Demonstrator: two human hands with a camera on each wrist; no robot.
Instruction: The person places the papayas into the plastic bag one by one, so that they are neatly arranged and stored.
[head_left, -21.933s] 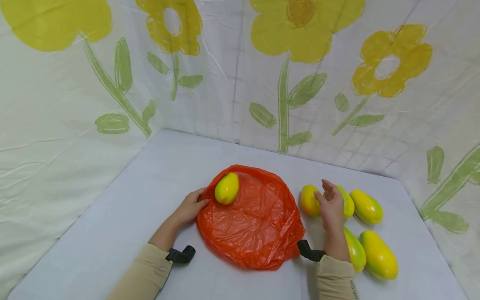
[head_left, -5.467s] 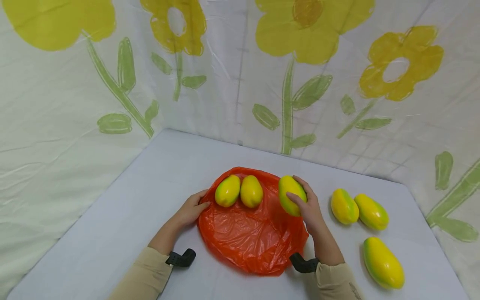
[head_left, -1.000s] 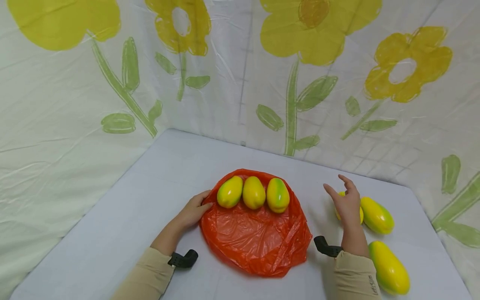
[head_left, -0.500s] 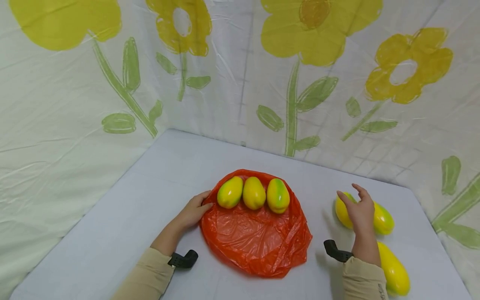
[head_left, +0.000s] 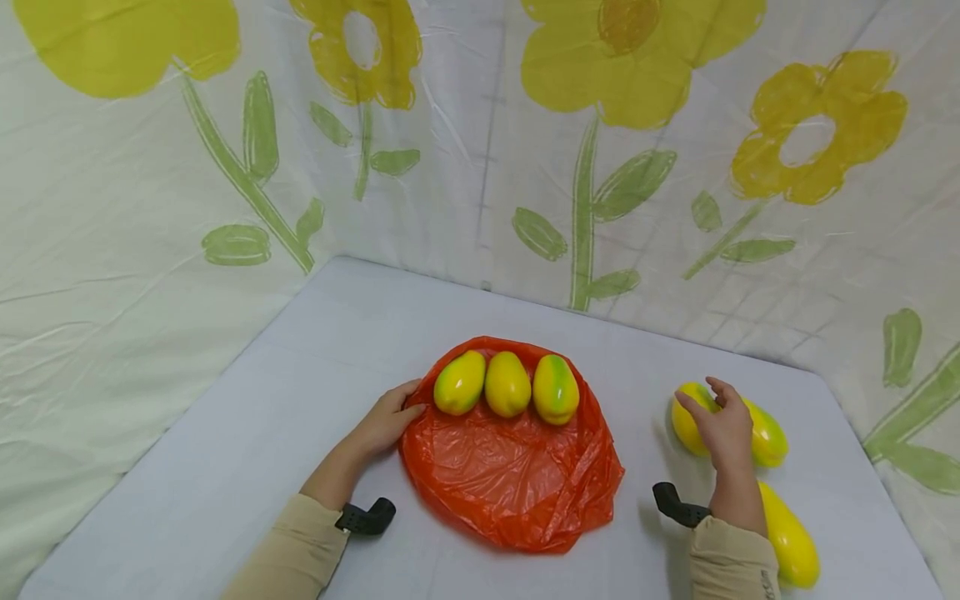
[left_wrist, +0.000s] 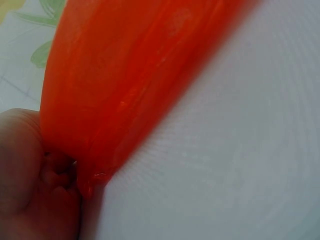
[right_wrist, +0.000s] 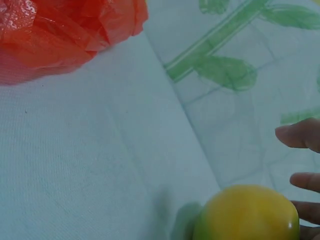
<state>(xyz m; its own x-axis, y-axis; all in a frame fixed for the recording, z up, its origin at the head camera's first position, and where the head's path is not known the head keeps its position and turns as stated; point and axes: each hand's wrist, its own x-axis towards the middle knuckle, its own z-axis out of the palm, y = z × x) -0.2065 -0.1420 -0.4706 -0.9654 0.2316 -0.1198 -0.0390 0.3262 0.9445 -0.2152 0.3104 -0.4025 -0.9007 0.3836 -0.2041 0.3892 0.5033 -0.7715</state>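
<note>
With thumb and fingers, my left hand (head_left: 387,417) pinches the left rim of a red plastic bag (head_left: 510,475), which lies spread in the middle of the table. Inside along its far side, three glossy yellow-green papayas sit in a row: left papaya (head_left: 459,383), middle papaya (head_left: 507,384), right papaya (head_left: 556,389). My right hand (head_left: 729,429) is over at the right, fingers spread apart, close beside another papaya (head_left: 686,423). In the right wrist view, the lower fingers reach the edge of that papaya (right_wrist: 247,215), and nothing is gripped.
Two more papayas lie on the right: one papaya (head_left: 768,439) behind my right hand and one papaya (head_left: 789,542) beside the right forearm. A flower-printed curtain (head_left: 450,208) hangs along the far edge of the white table (head_left: 360,325).
Over the longer span, two papayas have joined the first one in the bag. In the last second my right hand has moved right and down to the nearest loose papaya. My left hand keeps its hold.
</note>
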